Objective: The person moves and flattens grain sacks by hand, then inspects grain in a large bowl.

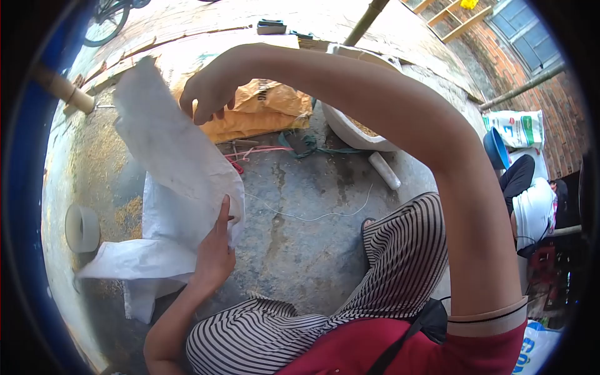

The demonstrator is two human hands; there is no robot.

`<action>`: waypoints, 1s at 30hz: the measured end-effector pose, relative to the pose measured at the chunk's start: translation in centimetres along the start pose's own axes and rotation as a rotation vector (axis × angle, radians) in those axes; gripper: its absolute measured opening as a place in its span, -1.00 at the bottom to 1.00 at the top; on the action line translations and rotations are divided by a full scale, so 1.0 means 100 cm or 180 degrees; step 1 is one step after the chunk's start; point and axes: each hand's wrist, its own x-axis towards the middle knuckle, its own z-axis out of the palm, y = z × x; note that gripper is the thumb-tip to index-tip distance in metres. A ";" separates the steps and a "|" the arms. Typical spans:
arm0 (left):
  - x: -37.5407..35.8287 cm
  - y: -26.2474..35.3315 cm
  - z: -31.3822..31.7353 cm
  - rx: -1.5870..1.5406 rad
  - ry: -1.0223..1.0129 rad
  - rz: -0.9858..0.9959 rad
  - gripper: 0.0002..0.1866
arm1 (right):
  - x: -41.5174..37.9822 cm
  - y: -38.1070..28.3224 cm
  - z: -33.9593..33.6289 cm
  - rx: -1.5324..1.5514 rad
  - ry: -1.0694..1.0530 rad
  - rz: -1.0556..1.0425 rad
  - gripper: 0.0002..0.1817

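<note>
A white woven sack (181, 162) rises from the floor on the left, its upper part lifted and slightly blurred. My left hand (215, 256) is at the sack's lower right edge, its fingers closed on the material and one finger pointing up along it. My right hand (212, 94) reaches across from the right to the sack's raised edge. Its fingers are bent in a pinch; what they hold, if anything, is too small to tell. A thin white thread (306, 219) curves over the floor, starting near the sack's right side.
An orange sack (269, 106) lies ahead, with pink and green straps (303, 147) beside it. A white basin of grain (350, 128) and a white roll (384, 170) stand to the right. A round container (82, 229) sits at left. Another person (531, 206) crouches at far right.
</note>
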 end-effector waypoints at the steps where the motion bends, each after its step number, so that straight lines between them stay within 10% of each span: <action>1: 0.007 0.006 0.001 -0.0004 -0.0095 -0.0037 -0.04 | -0.002 0.010 0.001 -0.0117 0.0003 0.0081 -0.58; 12: 0.028 0.038 0.058 0.0667 -0.1197 0.0628 -0.03 | -0.026 0.147 0.039 0.1632 0.1397 0.0193 -0.59; 17: 0.071 0.073 0.051 -0.0517 -0.2003 -0.1428 -0.08 | -0.011 0.212 0.080 0.1623 0.0945 -0.0157 -0.65; 23: 0.175 0.090 0.018 -0.1317 0.0077 -0.1895 -0.17 | -0.021 0.238 0.126 0.1965 -0.0646 -0.0649 -0.59; 30: 0.219 0.031 0.038 -0.0320 0.0164 -0.1638 -0.16 | -0.044 0.237 0.136 0.1741 -0.1127 -0.0837 -0.56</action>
